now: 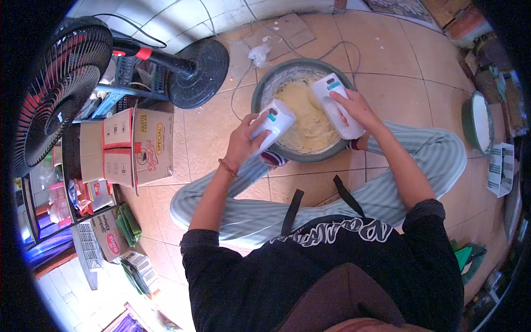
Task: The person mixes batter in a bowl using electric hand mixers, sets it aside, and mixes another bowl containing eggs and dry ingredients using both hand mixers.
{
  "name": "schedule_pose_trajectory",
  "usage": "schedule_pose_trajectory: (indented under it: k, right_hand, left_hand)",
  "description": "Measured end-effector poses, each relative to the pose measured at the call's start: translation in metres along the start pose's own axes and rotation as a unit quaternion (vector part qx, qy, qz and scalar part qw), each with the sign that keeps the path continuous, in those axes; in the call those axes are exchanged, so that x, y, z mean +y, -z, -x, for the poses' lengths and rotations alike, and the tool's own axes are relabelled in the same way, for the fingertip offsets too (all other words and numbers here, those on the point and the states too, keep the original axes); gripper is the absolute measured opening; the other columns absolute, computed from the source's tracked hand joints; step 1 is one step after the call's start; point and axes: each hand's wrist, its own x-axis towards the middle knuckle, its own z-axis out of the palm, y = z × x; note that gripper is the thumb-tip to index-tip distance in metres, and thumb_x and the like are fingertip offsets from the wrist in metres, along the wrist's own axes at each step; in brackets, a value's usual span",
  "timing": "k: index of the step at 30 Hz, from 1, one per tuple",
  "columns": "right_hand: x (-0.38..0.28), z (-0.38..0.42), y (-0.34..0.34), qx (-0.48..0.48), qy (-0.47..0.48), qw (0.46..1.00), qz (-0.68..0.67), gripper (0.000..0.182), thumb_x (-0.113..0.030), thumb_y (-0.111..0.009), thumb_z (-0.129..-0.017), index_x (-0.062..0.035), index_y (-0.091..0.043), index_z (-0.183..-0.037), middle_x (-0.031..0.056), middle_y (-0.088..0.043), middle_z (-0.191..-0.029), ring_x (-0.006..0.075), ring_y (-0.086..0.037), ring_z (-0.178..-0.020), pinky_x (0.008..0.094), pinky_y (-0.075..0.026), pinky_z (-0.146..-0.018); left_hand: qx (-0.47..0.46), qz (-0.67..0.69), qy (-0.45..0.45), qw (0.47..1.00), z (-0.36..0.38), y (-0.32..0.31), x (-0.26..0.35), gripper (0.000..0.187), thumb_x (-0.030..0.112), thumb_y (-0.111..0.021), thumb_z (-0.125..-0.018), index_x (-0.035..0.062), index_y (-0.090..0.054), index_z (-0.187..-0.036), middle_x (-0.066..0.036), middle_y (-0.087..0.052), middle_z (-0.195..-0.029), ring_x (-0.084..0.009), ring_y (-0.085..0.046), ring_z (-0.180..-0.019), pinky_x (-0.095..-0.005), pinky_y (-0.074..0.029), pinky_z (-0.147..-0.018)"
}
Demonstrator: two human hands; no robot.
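My left hand (243, 141) is wrapped round the handle of a white hand mixer (283, 117), tilted over the left side of a basin. A second white hand mixer (332, 108) is gripped by my right hand (358, 109) over the basin's right side. Both mixers have a teal patch near the front end. Their beaters are hidden under the bodies. Pale yellow batter (304, 124), thick and uneven, lies in the wide dark green basin (258, 99). White smears coat the basin's inner wall. My feet rest against its near side.
Thin cords (235, 91) run over the tiled floor behind the basin, beside a crumpled plastic bag (259, 55). A standing fan (61, 99) and a cardboard box (152, 146) are at the left. A green tub of white contents (480, 123) stands at the right.
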Motion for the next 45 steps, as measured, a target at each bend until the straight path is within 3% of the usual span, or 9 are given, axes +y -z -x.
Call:
schedule_pose_trajectory:
  k: [7,16,28,31,40,43,45]
  right_hand:
    - [0.001,0.001,-0.001,-0.008,0.030,0.999,0.016,0.025,-0.023,-0.064,-0.081,-0.0036,-0.049,-0.079,0.0018,-0.050,-0.058,0.0101,-0.047,-0.042,0.0261,-0.038,-0.038]
    - [0.004,-0.002,-0.001,-0.008,0.043,0.999,0.024,0.025,-0.022,-0.063,-0.082,-0.0033,-0.047,-0.079,0.0024,-0.049,-0.057,0.0109,-0.047,-0.041,0.0266,-0.037,-0.036]
    - [-0.001,0.004,-0.002,-0.006,0.031,0.999,-0.016,0.024,-0.022,-0.063,-0.082,-0.0029,-0.049,-0.081,0.0023,-0.049,-0.058,0.0106,-0.046,-0.041,0.0265,-0.036,-0.037]
    - [0.006,-0.002,0.001,-0.017,0.035,0.999,-0.011,0.027,-0.028,-0.064,-0.081,-0.0042,-0.052,-0.087,0.0031,-0.052,-0.057,0.0129,-0.050,-0.041,0.0291,-0.042,-0.038]
    - [0.016,-0.009,0.001,-0.011,0.040,0.999,0.018,0.027,-0.030,-0.064,-0.081,-0.0055,-0.054,-0.079,0.0049,-0.055,-0.058,0.0133,-0.051,-0.041,0.0304,-0.042,-0.039]
    - [0.017,-0.010,0.001,0.011,0.049,0.997,0.051,0.030,-0.034,-0.064,-0.080,-0.0052,-0.054,-0.079,0.0053,-0.057,-0.058,0.0133,-0.052,-0.042,0.0309,-0.043,-0.040]
    - [0.014,-0.008,0.000,0.018,0.047,0.998,0.041,0.027,-0.028,-0.063,-0.082,-0.0036,-0.052,-0.083,0.0033,-0.052,-0.057,0.0117,-0.049,-0.041,0.0279,-0.039,-0.038]
  left_hand:
    - [0.023,-0.012,-0.013,1.000,0.002,-0.009,0.001,0.048,0.021,-0.065,-0.078,0.0208,-0.052,-0.124,-0.009,-0.051,-0.116,-0.0256,-0.061,-0.087,-0.0324,-0.051,-0.070]
    - [0.031,-0.022,-0.029,0.999,0.004,-0.016,-0.004,0.047,0.018,-0.064,-0.078,0.0205,-0.052,-0.124,-0.011,-0.049,-0.120,-0.0274,-0.061,-0.090,-0.0333,-0.052,-0.071]
    - [0.048,-0.075,-0.030,0.996,0.001,-0.014,0.000,0.046,0.017,-0.061,-0.081,0.0258,-0.051,-0.125,-0.012,-0.050,-0.121,-0.0294,-0.061,-0.091,-0.0346,-0.053,-0.068]
    - [0.056,-0.108,-0.052,0.991,0.000,-0.015,-0.005,0.047,0.016,-0.061,-0.080,0.0277,-0.050,-0.125,-0.013,-0.049,-0.123,-0.0296,-0.061,-0.091,-0.0344,-0.053,-0.068]
    - [0.024,-0.145,-0.029,0.989,0.001,-0.017,-0.007,0.052,0.011,-0.061,-0.079,0.0328,-0.049,-0.125,-0.014,-0.047,-0.125,-0.0305,-0.059,-0.096,-0.0342,-0.054,-0.069]
    - [-0.022,-0.108,-0.004,0.994,0.000,-0.011,-0.007,0.053,0.011,-0.062,-0.078,0.0285,-0.048,-0.126,-0.013,-0.049,-0.122,-0.0304,-0.059,-0.094,-0.0349,-0.053,-0.071]
    - [0.026,-0.045,0.028,0.998,0.001,-0.007,0.001,0.047,0.013,-0.064,-0.077,0.0194,-0.051,-0.122,-0.015,-0.048,-0.119,-0.0317,-0.059,-0.091,-0.0367,-0.052,-0.072]
